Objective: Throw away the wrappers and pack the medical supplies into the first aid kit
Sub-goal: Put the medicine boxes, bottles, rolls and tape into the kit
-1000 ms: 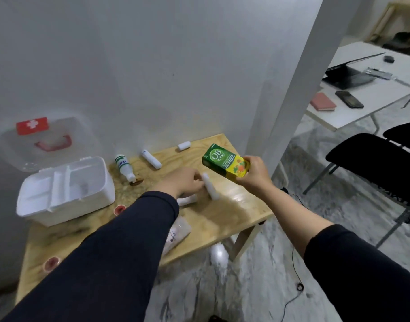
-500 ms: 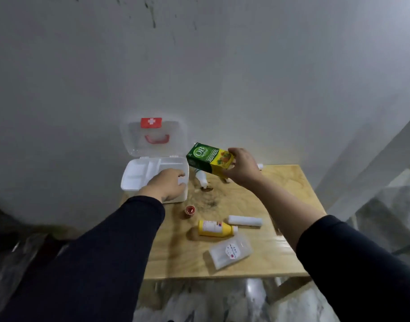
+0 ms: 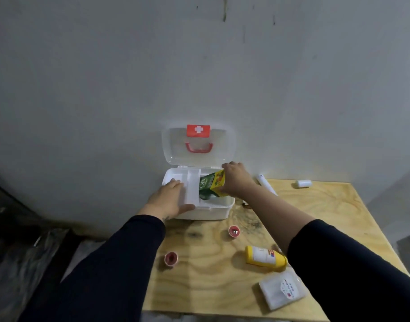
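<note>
Room: I see a plain grey wall (image 3: 199, 66) filling the upper view, with a few dark streaks near the top; a darker floor area lies low on the left.
Surface: a bare plywood table (image 3: 211, 280) stands against the wall, with dark stains near its middle.
Edges: the table's left edge runs just under my left sleeve (image 3: 111, 263), the near edge crosses the bottom of the view, and the right edge slants off past the far corner.
Open room: the widest bare wood I see lies between the two red caps and the near edge; the right half behind the yellow bottle is also free.
First aid kit: the white first aid kit (image 3: 213, 211) sits at the back left of the table, touching the wall, its clear lid (image 3: 173, 145) upright with a red cross label and red handle.
Left hand: my left hand (image 3: 169, 201) lies flat, fingers spread, on the kit's front left rim and inner tray, gripping nothing.
Right hand: my right hand (image 3: 236, 180) is closed round the green and yellow box (image 3: 211, 184), which is tilted, its lower end down inside the kit's right compartment.
Loose supplies: a yellow bottle (image 3: 265, 256) lies on its side beside my right forearm; a clear plastic packet (image 3: 283, 290) lies near the front right corner.
Caps: two small red caps (image 3: 234, 231) and (image 3: 171, 258) sit in front of the kit, well apart.
Back edge: a white tube (image 3: 265, 183) and a small white bottle (image 3: 304, 183) lie near the wall, right of the kit.
</note>
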{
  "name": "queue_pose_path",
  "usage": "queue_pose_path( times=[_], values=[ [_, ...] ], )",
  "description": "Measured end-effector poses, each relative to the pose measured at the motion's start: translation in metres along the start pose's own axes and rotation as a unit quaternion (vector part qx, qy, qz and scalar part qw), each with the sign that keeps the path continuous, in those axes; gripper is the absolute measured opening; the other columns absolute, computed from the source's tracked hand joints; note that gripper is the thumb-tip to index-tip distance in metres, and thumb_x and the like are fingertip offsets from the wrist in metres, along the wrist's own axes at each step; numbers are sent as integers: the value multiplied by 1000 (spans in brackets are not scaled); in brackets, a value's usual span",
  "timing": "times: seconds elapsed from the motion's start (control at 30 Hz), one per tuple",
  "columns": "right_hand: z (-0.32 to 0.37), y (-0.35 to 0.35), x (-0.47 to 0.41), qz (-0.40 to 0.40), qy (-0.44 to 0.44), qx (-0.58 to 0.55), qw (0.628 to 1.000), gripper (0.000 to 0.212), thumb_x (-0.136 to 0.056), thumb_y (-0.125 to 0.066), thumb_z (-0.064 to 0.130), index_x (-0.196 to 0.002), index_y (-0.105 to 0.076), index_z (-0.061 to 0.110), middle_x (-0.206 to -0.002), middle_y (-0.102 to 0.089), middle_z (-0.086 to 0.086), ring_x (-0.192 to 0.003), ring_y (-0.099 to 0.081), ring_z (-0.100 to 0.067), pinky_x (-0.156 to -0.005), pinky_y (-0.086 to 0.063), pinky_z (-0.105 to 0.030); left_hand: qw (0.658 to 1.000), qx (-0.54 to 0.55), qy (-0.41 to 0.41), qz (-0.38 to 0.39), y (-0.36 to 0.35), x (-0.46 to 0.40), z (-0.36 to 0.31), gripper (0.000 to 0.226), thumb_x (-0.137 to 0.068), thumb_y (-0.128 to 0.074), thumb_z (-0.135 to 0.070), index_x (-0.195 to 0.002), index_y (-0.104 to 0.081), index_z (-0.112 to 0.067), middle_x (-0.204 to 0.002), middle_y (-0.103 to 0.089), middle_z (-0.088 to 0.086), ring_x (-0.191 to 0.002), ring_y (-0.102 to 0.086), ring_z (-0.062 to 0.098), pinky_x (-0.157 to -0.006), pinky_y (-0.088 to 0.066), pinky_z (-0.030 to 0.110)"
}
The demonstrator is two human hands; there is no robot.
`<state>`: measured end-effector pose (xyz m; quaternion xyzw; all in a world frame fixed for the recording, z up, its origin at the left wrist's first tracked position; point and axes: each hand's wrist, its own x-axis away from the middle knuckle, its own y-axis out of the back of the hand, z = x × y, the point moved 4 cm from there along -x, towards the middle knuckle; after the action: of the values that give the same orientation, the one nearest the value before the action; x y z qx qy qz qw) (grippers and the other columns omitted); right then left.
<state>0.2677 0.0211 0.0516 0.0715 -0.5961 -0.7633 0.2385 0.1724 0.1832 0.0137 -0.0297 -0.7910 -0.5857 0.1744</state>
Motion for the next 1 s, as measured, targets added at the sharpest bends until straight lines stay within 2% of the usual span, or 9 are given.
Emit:
queue_pose_path(
  times=[0.07, 0.17, 0.3, 0.47, 0.57, 0.67, 0.73, 0.87, 1.0],
  values=[
    [4, -12, -11, 12, -14, -12, 1000, 53, -82, -65, 16, -129, -48, 0, -128, -51, -17, -119, -48, -32, -99, -42, -35, 1000, -19, -12, 4, -1, -3, 4, 87, -84, -57, -62, -150, -26, -16, -158, -26, 4, -144, -30, 24, -112, -32, 39],
    [9, -28, -23, 5, -28, -39, 999, 36, -80, -62, 7, -115, -57, 0, -119, -55, -18, -109, -56, -31, -91, -46, -33, 999, -27, -29, -7, -4, -5, 6, 82, -83, -55, -64, -146, -33, -16, -151, -37, 5, -137, -37, 26, -108, -36, 39],
    [12, -46, -31, -6, -53, -55, 997, 16, -85, -55, 8, -99, -60, 3, -104, -63, -17, -98, -58, -28, -83, -45, -31, 998, -32, -46, -35, -11, -8, 10, 80, -82, -52, -67, -143, -35, -18, -146, -42, 3, -131, -43, 25, -108, -37, 38],
    [18, -71, -33, 5, -104, -108, 989, 46, -87, -51, -2, -133, -48, 3, -133, -56, -15, -122, -54, -29, -98, -46, -33, 995, -56, -66, -47, -19, -12, 13, 86, -87, -43, -67, -150, -24, -13, -159, -26, 4, -149, -20, 21, -123, -13, 38],
    [20, -78, -34, 2, -106, -130, 986, 55, -87, -51, -4, -141, -41, 5, -142, -49, -14, -129, -49, -28, -102, -44, -33, 995, -54, -67, -50, -22, -13, 14, 86, -88, -39, -67, -152, -21, -12, -161, -23, 3, -150, -13, 19, -124, -7, 36],
    [15, -75, -30, -3, -100, -137, 986, 55, -88, -53, -2, -141, -41, 6, -144, -48, -13, -132, -46, -27, -107, -41, -33, 994, -63, -73, -49, -23, -13, 13, 85, -89, -37, -67, -152, -21, -12, -161, -22, 4, -151, -12, 19, -124, -7, 36],
    [10, -65, -18, -18, -83, -141, 986, 53, -88, -57, 3, -139, -45, 6, -141, -51, -12, -129, -49, -26, -106, -42, -33, 993, -77, -82, -37, -25, -11, 11, 86, -90, -33, -68, -153, -18, -11, -162, -19, 4, -151, -10, 19, -124, -6, 37],
    [2, -37, 6, -70, -27, -159, 984, 49, -84, -62, 4, -131, -53, 8, -127, -62, -8, -112, -60, -22, -92, -47, -28, 992, -98, -75, -31, -22, -14, 15, 86, -91, -29, -67, -153, -17, -9, -162, -19, 7, -151, -10, 21, -124, -6, 39],
    [-24, -21, 55, -109, -5, -166, 980, 45, -81, -65, 5, -126, -59, 11, -117, -67, -7, -100, -64, -19, -84, -47, -23, 988, -130, -80, -29, -21, -11, 8, 80, -94, -30, -63, -150, -22, -7, -159, -25, 10, -149, -19, 24, -123, -14, 39]
  ],
)
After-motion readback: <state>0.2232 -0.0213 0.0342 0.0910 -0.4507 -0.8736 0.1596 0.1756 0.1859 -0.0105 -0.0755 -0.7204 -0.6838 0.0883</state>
